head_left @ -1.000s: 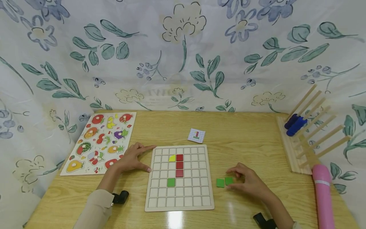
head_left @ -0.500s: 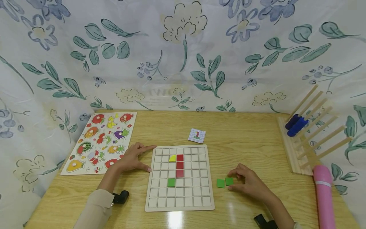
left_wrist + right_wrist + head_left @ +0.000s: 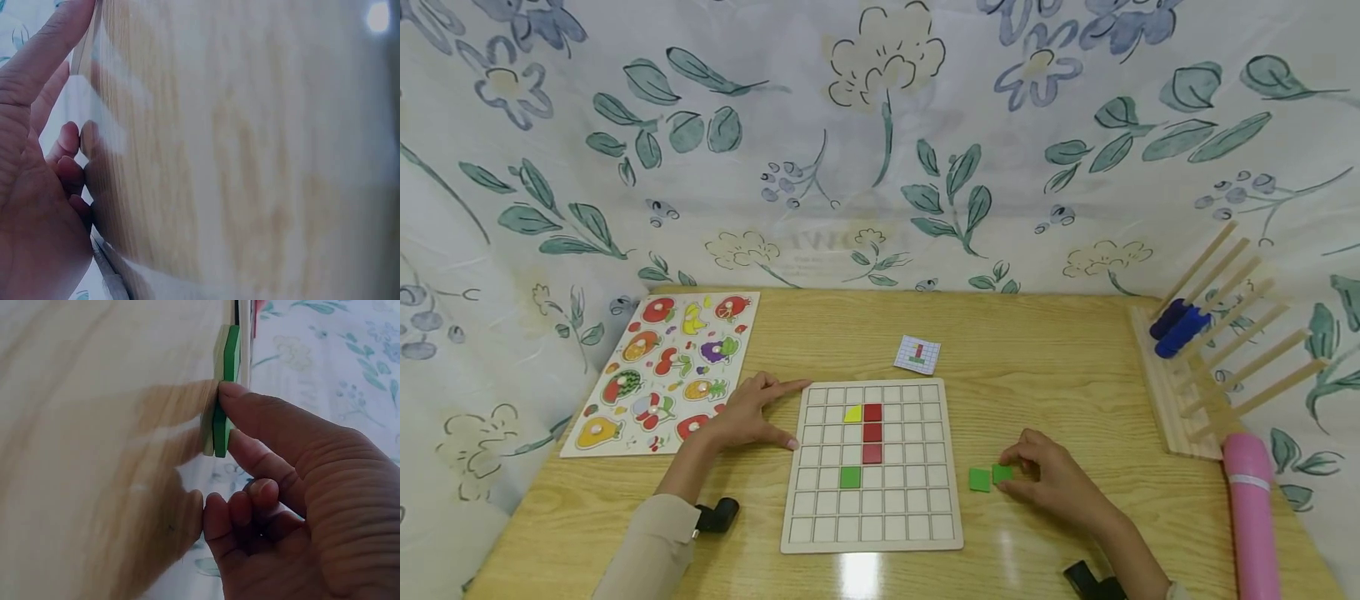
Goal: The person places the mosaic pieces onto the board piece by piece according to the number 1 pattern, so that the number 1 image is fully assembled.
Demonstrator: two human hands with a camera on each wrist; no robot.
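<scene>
The wooden grid board lies flat on the table. My left hand rests at its left side, thumb and index finger spread along the edge. In the left wrist view, that hand's other fingers bend against the tabletop. On the grid sit several coloured pieces: a yellow one, a column of red squares and a green square. Right of the board, my right hand pinches a green square tile between thumb and index finger. Another green square tile lies just left of it.
A small card with a printed grid pattern lies behind the board. A fruit puzzle is at the left. A wooden peg rack with blue pieces and a pink cylindrical object stand at the right. A floral curtain hangs behind.
My right thumb and index finger have drawn slightly closer on the green tile's edges. The left hand stays at the board's edge.
</scene>
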